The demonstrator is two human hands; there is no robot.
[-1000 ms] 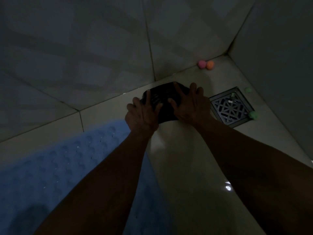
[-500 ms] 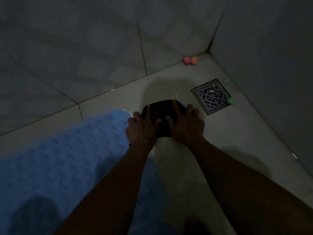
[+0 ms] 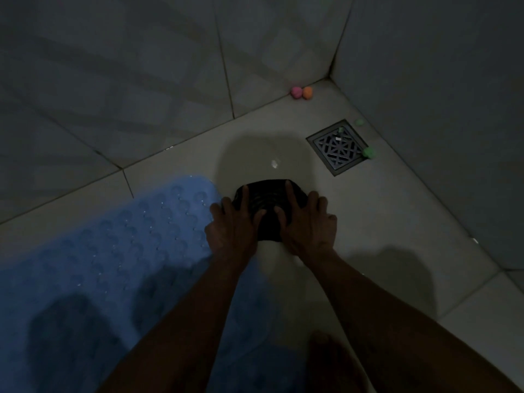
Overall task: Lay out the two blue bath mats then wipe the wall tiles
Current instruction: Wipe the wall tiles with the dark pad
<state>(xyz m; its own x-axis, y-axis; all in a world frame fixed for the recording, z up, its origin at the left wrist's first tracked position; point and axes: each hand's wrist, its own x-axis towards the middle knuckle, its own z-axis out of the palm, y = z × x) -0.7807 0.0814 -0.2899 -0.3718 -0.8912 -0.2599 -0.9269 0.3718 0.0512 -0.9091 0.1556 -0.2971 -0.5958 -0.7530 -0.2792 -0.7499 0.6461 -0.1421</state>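
In dim light a dark ribbed cloth (image 3: pixel 266 199) lies flat on the pale floor. My left hand (image 3: pixel 232 225) and my right hand (image 3: pixel 307 225) press down on it side by side, fingers spread over its near half. One blue bath mat (image 3: pixel 113 251) with raised bumps lies flat on the floor at the left, and its far corner almost touches my left hand. My left forearm crosses the mat's right edge. Grey wall tiles (image 3: pixel 141 80) rise behind the mat and the cloth. I see no other mat.
A square metal floor drain (image 3: pixel 338 146) sits to the right beyond the cloth. A pink ball (image 3: pixel 296 91) and an orange ball (image 3: pixel 307 92) rest in the far corner. Small green bits (image 3: pixel 368 152) lie by the drain. A second wall (image 3: pixel 439 109) closes the right side.
Both hands have dragged the dark cloth along the floor from the foot of the far wall back toward me. It now lies level with the blue mat's far corner.
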